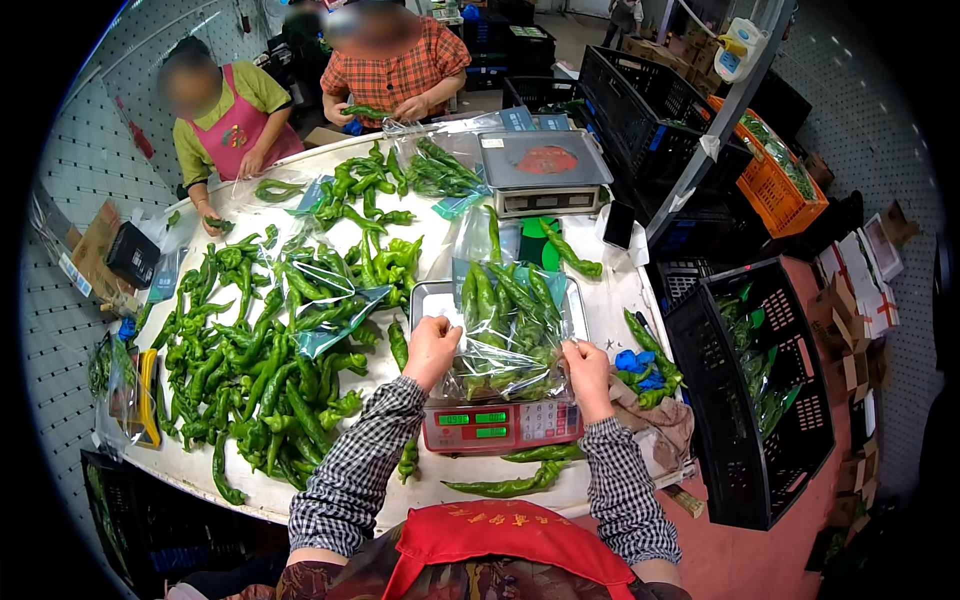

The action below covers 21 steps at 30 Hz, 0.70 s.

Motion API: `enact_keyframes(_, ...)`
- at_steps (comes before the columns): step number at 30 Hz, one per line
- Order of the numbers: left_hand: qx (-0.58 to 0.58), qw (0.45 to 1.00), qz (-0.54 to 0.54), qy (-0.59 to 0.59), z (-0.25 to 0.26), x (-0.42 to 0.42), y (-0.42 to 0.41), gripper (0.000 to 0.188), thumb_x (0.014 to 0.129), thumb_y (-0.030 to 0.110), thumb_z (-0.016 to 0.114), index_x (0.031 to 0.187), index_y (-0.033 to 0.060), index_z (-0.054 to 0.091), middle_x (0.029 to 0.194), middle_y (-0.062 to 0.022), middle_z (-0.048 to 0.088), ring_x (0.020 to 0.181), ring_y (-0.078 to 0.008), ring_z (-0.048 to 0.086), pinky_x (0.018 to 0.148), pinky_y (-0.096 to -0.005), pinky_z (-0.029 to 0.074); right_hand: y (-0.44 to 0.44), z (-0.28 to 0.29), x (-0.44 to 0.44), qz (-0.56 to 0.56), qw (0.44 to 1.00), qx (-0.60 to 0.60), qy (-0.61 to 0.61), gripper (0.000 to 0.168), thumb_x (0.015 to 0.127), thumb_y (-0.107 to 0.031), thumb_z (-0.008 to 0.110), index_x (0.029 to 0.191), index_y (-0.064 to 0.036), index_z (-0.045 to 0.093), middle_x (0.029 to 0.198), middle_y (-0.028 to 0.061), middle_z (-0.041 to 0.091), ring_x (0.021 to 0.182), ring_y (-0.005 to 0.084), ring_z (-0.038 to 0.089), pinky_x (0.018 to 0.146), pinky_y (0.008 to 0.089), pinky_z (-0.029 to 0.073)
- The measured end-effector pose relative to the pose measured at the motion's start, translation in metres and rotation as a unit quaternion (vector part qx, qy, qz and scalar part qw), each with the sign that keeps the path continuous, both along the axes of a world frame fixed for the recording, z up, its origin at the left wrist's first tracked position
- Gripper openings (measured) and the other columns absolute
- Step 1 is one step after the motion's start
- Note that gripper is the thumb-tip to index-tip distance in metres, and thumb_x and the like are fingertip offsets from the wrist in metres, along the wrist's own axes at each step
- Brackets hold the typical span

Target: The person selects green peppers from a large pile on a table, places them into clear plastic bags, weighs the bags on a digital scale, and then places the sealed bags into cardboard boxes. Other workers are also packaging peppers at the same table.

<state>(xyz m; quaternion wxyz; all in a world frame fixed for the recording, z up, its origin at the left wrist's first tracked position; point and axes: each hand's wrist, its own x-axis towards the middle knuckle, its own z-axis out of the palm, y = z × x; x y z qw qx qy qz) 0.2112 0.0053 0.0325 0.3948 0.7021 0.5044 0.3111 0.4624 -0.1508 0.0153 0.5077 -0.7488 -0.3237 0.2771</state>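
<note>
A clear plastic bag of long green peppers (511, 319) lies on the steel pan of a red digital scale (466, 442), whose displays are lit. My left hand (433, 351) pinches the bag's left edge between thumb and fingers. Opposite it, my right hand (589, 379) grips the film at the lower right corner. Two loose peppers (510, 481) lie in front of the scale. A heap of green peppers (255, 375) spreads to the left, with another clear bag of peppers (322, 296) on top of it.
Across the table (247, 491), two people handle peppers. A grey scale (546, 161), a phone (619, 225) and another bagged portion of peppers (444, 165) stand towards the back. A brown cloth (664, 431) lies at the right edge. Beyond it stands a black crate (750, 397) holding bags.
</note>
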Motion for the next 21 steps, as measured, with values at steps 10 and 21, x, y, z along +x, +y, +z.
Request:
enact_keyframes(10,-0.322,0.928,-0.064,-0.176,0.024,0.011,0.0,0.05,0.091,0.025,0.077,0.121,-0.0113,0.059,0.097,-0.0126,0.069,0.078,-0.0142,0.064,0.065,-0.0254,0.051,0.011,-0.005,-0.01,-0.04,0.976,0.091,0.195,0.025,0.099,-0.023,0.066,0.102,0.002,0.069,0.087,0.0041,0.07,0.069,0.0089,0.059,0.06,0.0294,0.049)
enact_keyframes(21,-0.373,0.895,-0.118,-0.215,0.047,0.001,-0.057,0.043,0.094,0.017,0.071,0.13,-0.0018,0.057,0.11,-0.0063,0.067,0.094,-0.0114,0.063,0.085,-0.0237,0.052,-0.067,0.072,-0.026,0.038,0.915,-0.017,0.401,0.054,0.101,-0.043,0.059,0.136,-0.002,0.058,0.129,0.0089,0.064,0.118,0.0219,0.06,0.103,0.0383,0.047)
